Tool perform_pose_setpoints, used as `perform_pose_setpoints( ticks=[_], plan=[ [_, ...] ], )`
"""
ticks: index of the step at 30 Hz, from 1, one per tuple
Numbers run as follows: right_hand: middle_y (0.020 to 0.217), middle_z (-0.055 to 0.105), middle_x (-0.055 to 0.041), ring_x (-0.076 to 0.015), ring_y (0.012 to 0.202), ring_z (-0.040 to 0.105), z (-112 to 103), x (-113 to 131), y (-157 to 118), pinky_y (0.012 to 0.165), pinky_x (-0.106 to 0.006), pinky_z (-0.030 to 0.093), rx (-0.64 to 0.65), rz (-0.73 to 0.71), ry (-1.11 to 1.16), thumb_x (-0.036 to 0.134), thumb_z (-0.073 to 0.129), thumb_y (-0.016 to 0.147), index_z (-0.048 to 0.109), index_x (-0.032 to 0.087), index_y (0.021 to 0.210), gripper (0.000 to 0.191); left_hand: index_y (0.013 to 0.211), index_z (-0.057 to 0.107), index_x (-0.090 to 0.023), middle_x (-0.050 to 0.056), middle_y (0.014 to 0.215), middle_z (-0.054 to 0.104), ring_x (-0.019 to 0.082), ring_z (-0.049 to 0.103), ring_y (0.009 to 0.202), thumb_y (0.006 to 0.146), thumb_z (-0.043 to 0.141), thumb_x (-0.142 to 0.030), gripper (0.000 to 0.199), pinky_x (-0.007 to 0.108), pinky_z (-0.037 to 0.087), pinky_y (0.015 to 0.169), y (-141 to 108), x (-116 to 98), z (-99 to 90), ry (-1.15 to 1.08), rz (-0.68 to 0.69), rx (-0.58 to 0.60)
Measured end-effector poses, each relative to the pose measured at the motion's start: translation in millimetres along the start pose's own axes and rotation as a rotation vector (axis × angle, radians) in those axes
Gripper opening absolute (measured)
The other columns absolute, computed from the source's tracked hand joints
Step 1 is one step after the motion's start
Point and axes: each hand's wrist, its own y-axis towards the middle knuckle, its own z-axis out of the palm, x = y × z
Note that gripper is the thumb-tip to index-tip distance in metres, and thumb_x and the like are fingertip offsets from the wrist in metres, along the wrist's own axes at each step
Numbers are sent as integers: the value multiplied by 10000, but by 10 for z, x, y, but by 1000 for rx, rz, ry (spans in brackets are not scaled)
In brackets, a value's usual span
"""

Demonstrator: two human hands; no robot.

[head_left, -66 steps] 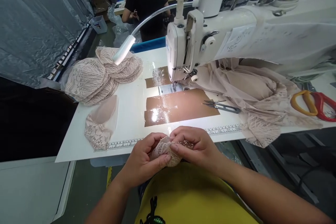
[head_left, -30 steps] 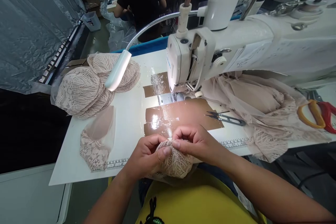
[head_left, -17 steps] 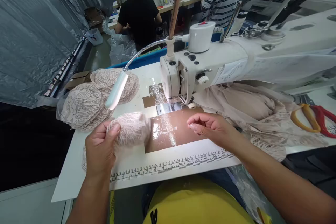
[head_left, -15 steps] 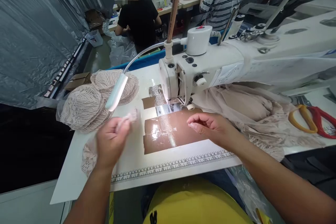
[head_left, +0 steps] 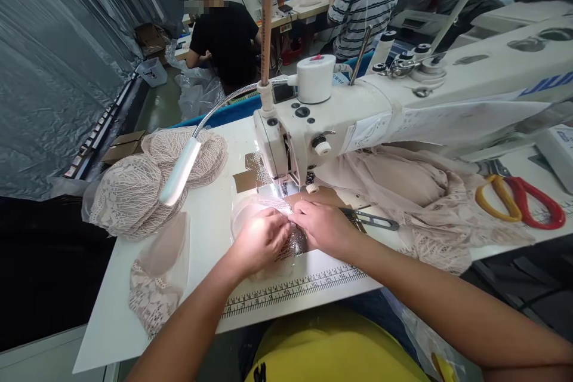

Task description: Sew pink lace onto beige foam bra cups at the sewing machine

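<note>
Just in front of the sewing machine's needle area point(head_left: 290, 182), both hands meet over a pale pink sheer lace fabric piece point(head_left: 244, 215). My left hand point(head_left: 264, 242) is closed, pinching the fabric's edge. Beside it, my right hand point(head_left: 324, 227) pinches the same edge, fingertips almost touching the left ones. Part of the fabric is hidden under the hands. A dark slotted metal tool point(head_left: 378, 221) sticks out past my right hand; whether the hand touches it I cannot tell. Another lace piece point(head_left: 159, 274) lies left of my left forearm.
Stacked lace cups point(head_left: 129, 191) sit at the table's left, under a lamp point(head_left: 181, 170). Beige fabric point(head_left: 403, 179) is heaped right of the needle, near red and yellow scissor handles point(head_left: 537, 203). A printed ruler point(head_left: 286, 292) runs along the front edge. Two people work beyond.
My left hand has moved right, bringing the fabric to the needle area. My right hand has shifted slightly left and closed on it. The slotted tool now shows, and the view has shifted a little.
</note>
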Motion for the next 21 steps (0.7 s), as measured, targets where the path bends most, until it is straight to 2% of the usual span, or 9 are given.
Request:
perform_pose_setpoints(
  ticks=[3, 5, 7, 10, 15, 21],
  plan=[
    [889, 593, -63, -161, 768, 523, 14, 20, 5, 614, -256, 360, -13, 6, -95, 72, 454, 843, 664, 170, 957, 258, 933, 645, -160, 97, 994, 650, 182, 608, 871, 935, 401, -268, 267, 314, 521, 750, 13, 158, -4, -98, 69, -88],
    [941, 603, -78, -176, 824, 535, -2, 29, 26, 644, -262, 382, -33, 22, -117, 68, 433, 859, 657, 175, 1025, 299, 1075, 641, -152, 128, 1142, 637, 223, 598, 962, 926, 431, -263, 280, 382, 518, 817, 57, 248, 86, -14, 109, -157],
    [979, 612, -88, -182, 835, 544, -24, 37, 53, 648, -268, 395, -35, 54, -134, 72, 419, 871, 650, 186, 1068, 325, 1145, 626, -143, 142, 1211, 619, 239, 594, 966, 927, 433, -257, 313, 412, 519, 822, 111, 315, 182, 63, 132, -187],
    [1006, 627, -87, -186, 799, 555, -60, 51, 102, 630, -280, 403, 0, 126, -149, 73, 414, 871, 645, 205, 1101, 351, 1165, 623, -136, 139, 1237, 610, 232, 594, 933, 933, 420, -244, 326, 404, 525, 807, 195, 390, 249, 114, 161, -207],
    [1040, 634, -95, -204, 783, 566, -116, 70, 193, 588, -292, 409, 67, 210, -139, 99, 413, 868, 611, 208, 1176, 382, 1161, 627, -119, 144, 1200, 634, 218, 591, 882, 931, 413, -221, 330, 393, 518, 805, 320, 487, 207, 152, 214, -227],
    [1030, 630, -120, -213, 766, 567, -105, 71, 209, 539, -294, 383, 59, 218, -151, 113, 404, 865, 601, 198, 1180, 382, 1150, 632, -115, 153, 1089, 675, 224, 585, 876, 916, 419, -206, 329, 388, 498, 802, 357, 545, 142, 128, 225, -176]
  ],
)
